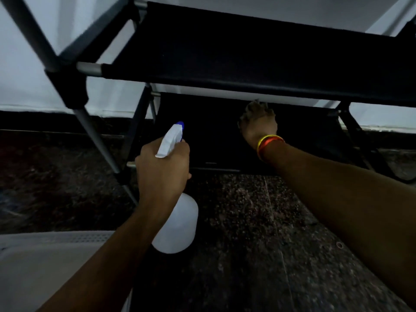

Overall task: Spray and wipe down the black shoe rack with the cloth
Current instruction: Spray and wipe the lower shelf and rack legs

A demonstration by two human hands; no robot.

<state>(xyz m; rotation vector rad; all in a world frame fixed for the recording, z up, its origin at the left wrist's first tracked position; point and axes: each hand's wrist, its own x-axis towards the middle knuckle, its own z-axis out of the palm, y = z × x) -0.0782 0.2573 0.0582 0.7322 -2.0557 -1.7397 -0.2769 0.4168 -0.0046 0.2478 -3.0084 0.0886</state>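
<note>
The black shoe rack (247, 59) fills the upper half of the view, with fabric shelves on grey metal tubes. My left hand (163, 170) grips the neck of a white spray bottle (176, 224) with a blue nozzle tip, held in front of the lowest shelf (202, 136). My right hand (258, 126) reaches under the middle shelf onto the back of the lowest shelf. It is closed on a dark brownish cloth (256, 105), of which only a bunched edge shows above the fingers. Orange and yellow bands circle my right wrist.
The rack stands on a dark speckled stone floor (258, 221) against a pale wall (22, 64) with a dark skirting. A light fabric-covered surface (45, 262) lies at the lower left, near my left forearm. A grey diagonal rack leg (96, 140) runs left of the bottle.
</note>
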